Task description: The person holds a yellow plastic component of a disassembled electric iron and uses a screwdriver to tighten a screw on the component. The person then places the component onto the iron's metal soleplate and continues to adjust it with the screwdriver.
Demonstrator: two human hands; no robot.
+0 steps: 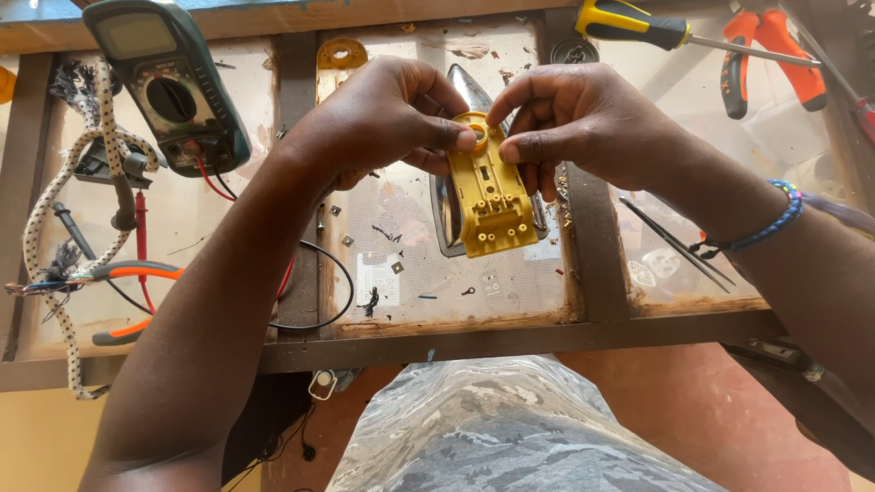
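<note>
I sit at a workbench with a glass top in a wooden frame, my knees under its near edge. Both my hands meet above the middle pane, holding a yellow plastic housing just over a bare metal iron soleplate that lies on the glass with its point away from me.

My left hand grips the housing's left edge, thumb pressed against the side near the round collar at its far end. My right hand pinches the same collar from the right, fingers curled over the top. Neither hand is free.

As I judge it, the iron is taken apart: the housing is off the soleplate and not seated on it, and its screw holes look empty. Small square metal bits and a loose ring lie scattered on the glass nearby, so fastening, if that is what comes, is not done. I cannot tell whether I am lifting the part off or fitting it back.

To my left sits a multimeter with red and black leads, a braided cord and orange-handled pliers. At the far right lie a yellow screwdriver and orange cutters; tweezers lie below my right wrist.
</note>
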